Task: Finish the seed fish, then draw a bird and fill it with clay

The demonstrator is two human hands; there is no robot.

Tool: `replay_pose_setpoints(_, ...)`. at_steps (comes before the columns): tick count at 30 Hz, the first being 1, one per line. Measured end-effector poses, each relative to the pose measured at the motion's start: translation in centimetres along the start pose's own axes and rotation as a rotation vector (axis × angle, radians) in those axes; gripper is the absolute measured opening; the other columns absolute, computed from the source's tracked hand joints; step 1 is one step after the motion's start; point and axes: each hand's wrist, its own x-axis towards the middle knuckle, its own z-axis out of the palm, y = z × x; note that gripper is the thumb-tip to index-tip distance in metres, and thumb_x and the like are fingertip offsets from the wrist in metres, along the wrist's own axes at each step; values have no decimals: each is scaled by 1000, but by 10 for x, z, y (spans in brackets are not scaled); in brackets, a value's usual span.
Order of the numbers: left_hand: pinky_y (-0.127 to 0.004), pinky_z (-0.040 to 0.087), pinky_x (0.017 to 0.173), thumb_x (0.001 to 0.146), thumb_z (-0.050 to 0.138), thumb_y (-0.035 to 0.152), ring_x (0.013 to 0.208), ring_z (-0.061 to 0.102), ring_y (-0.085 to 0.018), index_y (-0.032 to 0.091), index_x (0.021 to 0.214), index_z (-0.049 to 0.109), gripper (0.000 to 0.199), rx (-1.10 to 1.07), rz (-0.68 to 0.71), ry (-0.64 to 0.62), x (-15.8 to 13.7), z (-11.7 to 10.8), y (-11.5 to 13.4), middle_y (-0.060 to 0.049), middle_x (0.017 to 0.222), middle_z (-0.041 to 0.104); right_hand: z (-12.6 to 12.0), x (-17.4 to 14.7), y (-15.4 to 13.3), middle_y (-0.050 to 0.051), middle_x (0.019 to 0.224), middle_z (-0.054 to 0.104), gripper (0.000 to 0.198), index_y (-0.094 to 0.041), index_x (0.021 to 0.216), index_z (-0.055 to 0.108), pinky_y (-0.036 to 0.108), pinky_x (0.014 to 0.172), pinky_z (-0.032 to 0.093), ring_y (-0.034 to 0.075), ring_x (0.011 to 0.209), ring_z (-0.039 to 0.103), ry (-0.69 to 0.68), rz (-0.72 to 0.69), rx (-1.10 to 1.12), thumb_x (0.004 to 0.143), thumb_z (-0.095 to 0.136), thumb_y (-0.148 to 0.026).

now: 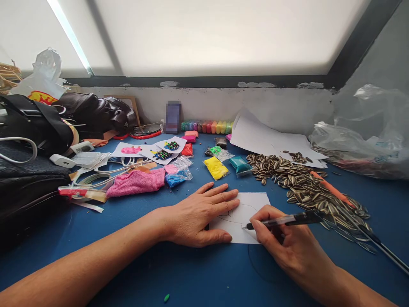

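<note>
Gripping a slim black-and-clear pen (284,220) in the right hand (292,245). Holding rectangular white paper (245,215) flat beneath the spread left hand (200,215).

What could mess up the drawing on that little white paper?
The paper might slide and make a line crooked if the flat left grip lifts off it. The pen is writing fairly near the paper's lower edge, so a stroke could run onto the blue table. The right grip is close to the striped seeds, so a wide swing might scatter some.
</note>
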Motion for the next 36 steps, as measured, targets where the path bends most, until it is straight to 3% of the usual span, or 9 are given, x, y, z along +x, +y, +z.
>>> replay_pose_setpoints(36, -52, 8, 122, 91, 53, 56, 149, 14, -31, 23, 153, 30, 74, -4, 6, 8, 0, 0, 0, -7, 160, 22, 0, 1, 1, -5, 64, 48, 22, -24, 78, 56, 23, 51, 40, 12, 53, 46, 18, 38, 19, 97, 47, -31)
